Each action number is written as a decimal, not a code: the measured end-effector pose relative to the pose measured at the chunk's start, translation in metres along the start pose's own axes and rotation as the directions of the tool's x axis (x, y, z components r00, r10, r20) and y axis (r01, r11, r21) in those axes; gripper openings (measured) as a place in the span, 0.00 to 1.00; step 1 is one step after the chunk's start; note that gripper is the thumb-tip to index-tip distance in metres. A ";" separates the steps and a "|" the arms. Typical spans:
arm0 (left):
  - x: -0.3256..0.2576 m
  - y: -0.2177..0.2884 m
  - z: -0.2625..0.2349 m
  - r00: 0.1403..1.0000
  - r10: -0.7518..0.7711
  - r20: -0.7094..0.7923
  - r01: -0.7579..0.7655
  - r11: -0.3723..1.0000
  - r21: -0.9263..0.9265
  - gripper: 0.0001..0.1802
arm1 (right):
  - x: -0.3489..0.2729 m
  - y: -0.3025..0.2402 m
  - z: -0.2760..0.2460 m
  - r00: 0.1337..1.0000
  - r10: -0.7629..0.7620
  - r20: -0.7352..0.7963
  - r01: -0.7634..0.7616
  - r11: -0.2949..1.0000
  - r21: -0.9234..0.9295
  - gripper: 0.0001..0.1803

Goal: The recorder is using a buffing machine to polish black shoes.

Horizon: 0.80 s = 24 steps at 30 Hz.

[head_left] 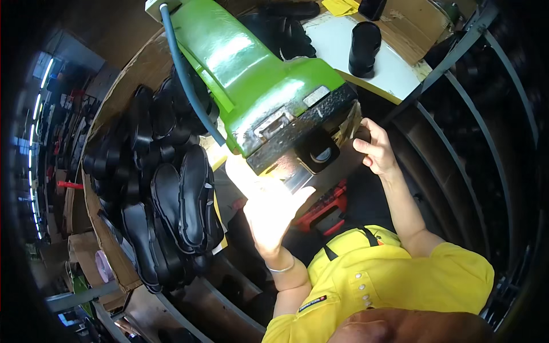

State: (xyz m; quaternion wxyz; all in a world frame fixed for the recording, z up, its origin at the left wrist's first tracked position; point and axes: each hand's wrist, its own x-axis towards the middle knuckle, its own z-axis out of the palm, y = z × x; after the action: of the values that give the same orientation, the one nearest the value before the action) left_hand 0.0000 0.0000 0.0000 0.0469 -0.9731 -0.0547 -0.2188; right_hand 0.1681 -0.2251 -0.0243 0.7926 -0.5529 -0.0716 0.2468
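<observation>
A green machine (274, 86) with a worn black front edge stands in front of me, and a bright light glares under it. My left hand (274, 211) reaches in at its lower left side, thumb held apart; the glare washes out its fingers, so what they touch does not show. At the machine's right front corner, my right hand (374, 148) has its fingers curled around a dark piece. The machine's head hides most of that piece, and its kind cannot be made out. A black square fitting with a round opening (320, 151) sits between my hands.
To the left, a cardboard-walled bin (111, 228) holds several black shoe soles (194, 194). A single black sole (364, 50) stands on the white tabletop (394, 77) at the back right. Curved metal rack bars (463, 108) line the right. A blue-grey hose (183, 74) runs along the machine.
</observation>
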 end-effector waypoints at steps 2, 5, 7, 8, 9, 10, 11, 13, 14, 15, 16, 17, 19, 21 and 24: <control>0.002 -0.008 -0.001 0.999 -0.025 0.032 0.030 0.985 -0.168 0.23 | -0.008 -0.005 0.001 0.999 0.042 0.003 -0.042 0.998 -0.037 0.17; 0.016 -0.011 -0.043 0.906 -0.292 0.306 0.422 0.677 -0.603 0.21 | 0.002 0.011 0.027 0.998 0.042 0.046 -0.042 0.999 0.017 0.16; 0.020 -0.003 -0.045 0.881 -0.352 0.316 0.458 0.464 -0.758 0.20 | -0.001 0.021 0.025 0.999 0.010 0.052 -0.011 1.000 0.022 0.16; 0.019 0.000 -0.043 0.859 -0.365 0.359 0.493 0.403 -0.771 0.20 | -0.004 0.025 0.023 0.998 -0.007 0.064 0.006 1.000 0.016 0.16; 0.018 0.002 -0.044 0.830 -0.395 0.395 0.531 0.337 -0.778 0.21 | -0.004 0.026 0.024 0.995 -0.022 0.098 0.022 1.000 0.004 0.16; 0.016 0.005 -0.043 0.889 -0.314 0.333 0.458 0.602 -0.654 0.23 | -0.005 0.025 0.024 0.993 -0.054 0.107 0.056 0.998 -0.018 0.16; 0.014 0.007 -0.036 0.943 -0.249 0.220 0.325 0.829 -0.455 0.24 | -0.005 0.023 0.021 0.995 -0.060 0.083 0.060 0.998 0.000 0.16; 0.004 0.012 -0.013 0.984 -0.140 0.107 0.150 0.984 -0.096 0.26 | -0.005 0.015 0.017 0.996 -0.076 0.044 0.075 0.997 0.035 0.16; -0.002 0.014 -0.002 0.988 -0.129 0.087 0.128 0.992 0.010 0.27 | -0.004 0.010 0.013 0.995 -0.093 0.042 0.092 0.995 0.029 0.16; -0.007 0.018 0.012 0.992 -0.113 0.064 0.106 0.989 0.107 0.29 | -0.003 0.008 0.007 0.994 -0.103 0.027 0.102 0.994 0.028 0.16; -0.006 0.018 0.017 0.996 -0.081 0.038 0.077 0.993 0.087 0.28 | -0.001 0.006 0.006 0.995 -0.096 0.012 0.096 0.995 0.027 0.16; -0.011 0.014 0.024 0.998 -0.042 0.038 0.034 0.981 0.191 0.25 | -0.001 0.005 0.005 0.996 -0.089 -0.001 0.089 0.996 0.026 0.16; -0.008 0.007 0.028 0.998 0.043 0.038 -0.054 0.919 0.390 0.22 | -0.002 0.008 0.009 0.999 -0.055 0.003 0.054 0.997 0.045 0.16; -0.004 -0.001 0.016 0.998 0.058 0.036 -0.065 0.965 0.254 0.28 | -0.006 0.009 0.025 1.000 -0.007 -0.016 0.007 0.999 0.033 0.16; 0.009 -0.012 -0.012 0.994 0.024 0.104 0.004 0.964 -0.267 0.24 | -0.007 0.024 0.034 0.999 0.042 0.031 -0.043 0.999 0.016 0.16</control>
State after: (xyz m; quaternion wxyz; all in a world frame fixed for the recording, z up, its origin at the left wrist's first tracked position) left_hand 0.0012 0.0108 0.0152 -0.0864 -0.9810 -0.0222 -0.1720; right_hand 0.1411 -0.1934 -0.0319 0.7906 -0.5439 -0.0699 0.2725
